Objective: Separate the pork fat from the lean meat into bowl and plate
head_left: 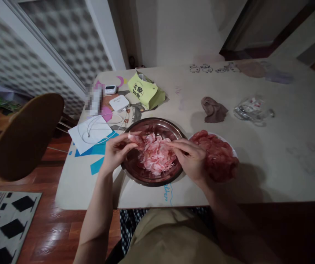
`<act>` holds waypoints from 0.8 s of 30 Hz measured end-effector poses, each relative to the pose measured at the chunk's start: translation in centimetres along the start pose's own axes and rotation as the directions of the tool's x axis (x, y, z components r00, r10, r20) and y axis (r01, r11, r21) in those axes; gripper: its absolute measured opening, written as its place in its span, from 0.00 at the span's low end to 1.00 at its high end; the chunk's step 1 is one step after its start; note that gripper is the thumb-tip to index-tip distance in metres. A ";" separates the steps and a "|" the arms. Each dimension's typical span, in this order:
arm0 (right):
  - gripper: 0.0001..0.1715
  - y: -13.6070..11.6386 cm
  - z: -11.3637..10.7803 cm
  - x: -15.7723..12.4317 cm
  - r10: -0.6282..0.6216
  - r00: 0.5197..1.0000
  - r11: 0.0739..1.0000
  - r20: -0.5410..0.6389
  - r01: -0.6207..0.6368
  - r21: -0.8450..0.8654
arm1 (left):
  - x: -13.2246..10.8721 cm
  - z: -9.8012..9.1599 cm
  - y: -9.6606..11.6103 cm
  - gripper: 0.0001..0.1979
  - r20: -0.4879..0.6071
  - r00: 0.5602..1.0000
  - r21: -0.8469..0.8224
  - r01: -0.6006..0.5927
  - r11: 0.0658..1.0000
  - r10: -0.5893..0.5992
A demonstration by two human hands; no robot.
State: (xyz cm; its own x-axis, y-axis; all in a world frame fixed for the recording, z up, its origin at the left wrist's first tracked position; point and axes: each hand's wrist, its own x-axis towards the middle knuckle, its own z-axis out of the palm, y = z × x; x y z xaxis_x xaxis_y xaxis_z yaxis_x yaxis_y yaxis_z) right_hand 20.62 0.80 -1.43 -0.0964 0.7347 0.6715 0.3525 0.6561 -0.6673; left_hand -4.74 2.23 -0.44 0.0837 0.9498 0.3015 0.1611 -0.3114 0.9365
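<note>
Pinching a raw meat slice [135, 139] over the steel bowl [150, 183], near the table's [267, 165] front edge, L hand [116, 151] has thumb + fingers nearly together on it. R hand [192, 157] has fingertips bunched there too, can't tell if they've got any. Prob light, floppy n slippery, tears easily imo, so pinch well in from the edge.
</note>
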 end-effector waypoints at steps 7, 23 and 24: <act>0.05 -0.5 1.2 0.6 0.264 0.962 0.962 0.066 -0.267 0.058 | 0.0 1.7 0.3 0.17 0.012 0.999 -0.181 0.050 0.982 -0.049; 0.19 0.9 1.3 1.0 0.100 0.955 0.921 0.278 0.017 -0.390 | -0.8 2.9 0.8 0.11 0.071 0.993 -0.001 0.097 0.995 -0.096; 0.18 0.7 1.4 1.0 0.074 0.963 0.925 0.258 0.031 -0.378 | -0.9 3.0 1.0 0.10 0.079 0.992 0.012 0.101 0.995 -0.101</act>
State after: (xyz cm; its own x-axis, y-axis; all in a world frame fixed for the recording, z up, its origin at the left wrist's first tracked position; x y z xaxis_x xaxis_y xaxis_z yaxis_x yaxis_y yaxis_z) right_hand 19.49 2.22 -1.69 -0.3074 0.8006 0.5144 0.6748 0.5645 -0.4753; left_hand -1.67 0.96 -0.37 0.1440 0.9712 0.1899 0.1807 -0.2145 0.9599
